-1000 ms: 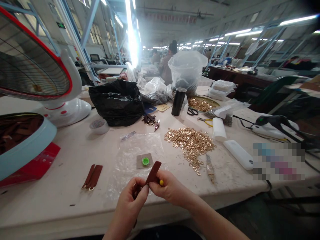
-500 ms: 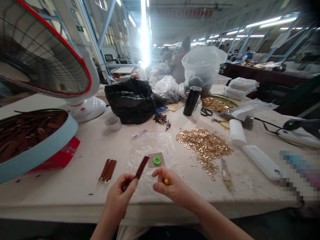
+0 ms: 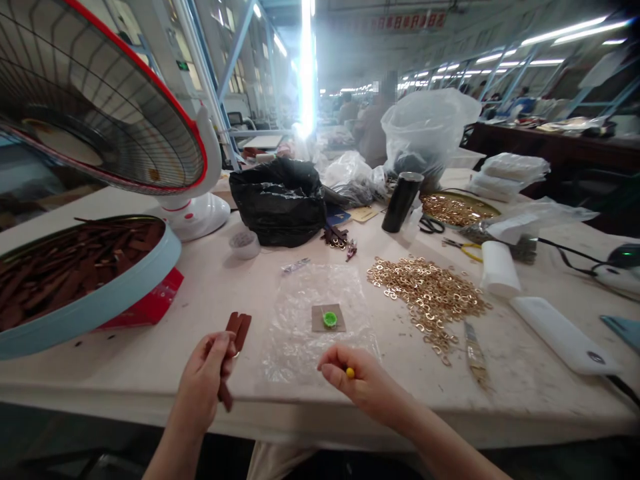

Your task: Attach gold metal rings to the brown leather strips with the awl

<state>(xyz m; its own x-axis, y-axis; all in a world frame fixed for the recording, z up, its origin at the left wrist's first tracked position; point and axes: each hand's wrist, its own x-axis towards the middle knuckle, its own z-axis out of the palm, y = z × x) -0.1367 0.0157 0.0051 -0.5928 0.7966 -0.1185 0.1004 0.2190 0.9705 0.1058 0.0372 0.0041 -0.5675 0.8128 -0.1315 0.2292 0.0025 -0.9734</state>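
My left hand is closed round a brown leather strip, whose lower end points down below the fingers. It is beside a few brown leather strips lying on the table, one with a metal ring at its end, and partly covers them. My right hand is closed, with the yellow round end of a thin tool showing between the fingers; the rest of the tool is hidden. Just beyond it, a small green cup stands on a grey-brown square, on a clear plastic sheet.
Gold-coloured rings lie heaped to the right, near a brush. At left, a round tray holds many brown strips, below a fan. A black bag and a dark cylinder stand farther back.
My left hand has moved left to the lying strips, and its strip has turned from pointing up to pointing down. My right hand's fingers have drawn closer together. The view has shifted left.
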